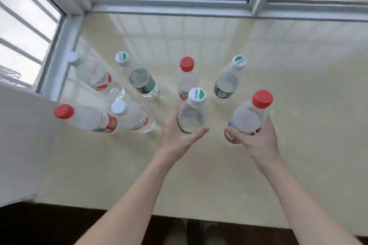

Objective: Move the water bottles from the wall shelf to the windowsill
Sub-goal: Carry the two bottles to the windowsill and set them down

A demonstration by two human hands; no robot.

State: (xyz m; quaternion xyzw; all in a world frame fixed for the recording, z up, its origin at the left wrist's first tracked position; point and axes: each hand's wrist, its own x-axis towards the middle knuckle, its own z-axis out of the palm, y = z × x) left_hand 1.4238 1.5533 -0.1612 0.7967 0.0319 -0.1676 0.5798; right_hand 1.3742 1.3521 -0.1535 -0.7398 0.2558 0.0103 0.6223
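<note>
Several clear water bottles stand upright on the beige windowsill (pixel 298 105). My left hand (pixel 175 137) grips a bottle with a white-and-green cap (pixel 192 115) from its left side, thumb stretched across the front. My right hand (pixel 256 141) grips a red-capped bottle (pixel 249 115) low on its body, near the label. Behind them stand a red-capped bottle (pixel 187 77) and two green-labelled ones (pixel 142 79) (pixel 227 81). Further left are two white-capped bottles (pixel 93 73) (pixel 133 116) and another red-capped one (pixel 87 118).
The window frame (pixel 171 6) runs along the sill's far edge and its side frame (pixel 57 55) bounds the left. A white wall panel (pixel 22 141) juts in at the left. The sill's front edge and dark floor (pixel 49 225) lie below my arms.
</note>
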